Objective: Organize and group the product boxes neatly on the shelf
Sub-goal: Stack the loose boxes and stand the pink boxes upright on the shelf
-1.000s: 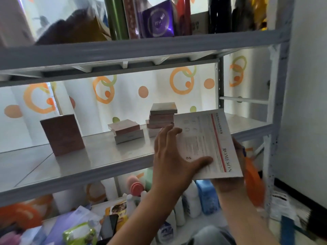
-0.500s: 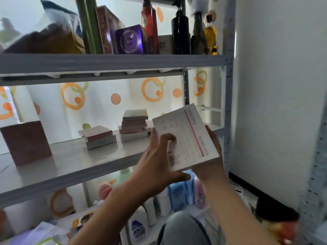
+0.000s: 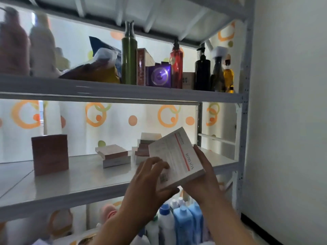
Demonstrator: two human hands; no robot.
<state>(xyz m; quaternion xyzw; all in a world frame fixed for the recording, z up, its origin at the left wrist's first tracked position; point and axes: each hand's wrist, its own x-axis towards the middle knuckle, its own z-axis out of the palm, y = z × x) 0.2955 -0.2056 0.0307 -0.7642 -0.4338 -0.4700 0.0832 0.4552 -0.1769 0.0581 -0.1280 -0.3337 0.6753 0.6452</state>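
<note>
Main worry here is that the white box point(image 3: 177, 157) gets shoved onto the middle shelf point(image 3: 79, 181) at the tilt it's at now, and its far corner clips the tall stack of brown boxes point(image 3: 146, 146) right behind it. That stack looks loosely piled already, so I reckon a nudge would spill it toward the shorter stack point(image 3: 114, 155) beside it. Other risk: the box is held in the air just over the shelf's front edge, so if either grip slackens it probably drops onto the blue and white bottles point(image 3: 184, 221) on the shelf below. The left hand point(image 3: 150, 183) has its fingers curled over the box's near face and the thumb hooked under the bottom edge, so it's properly gripping, not just resting. The right hand point(image 3: 203, 174) cups the lower right corner from underneath, with a finger running up the right edge, holding it too. The single brown cube box point(image 3: 50, 154) sits well apart at the left of the same shelf, out of harm's way.
</note>
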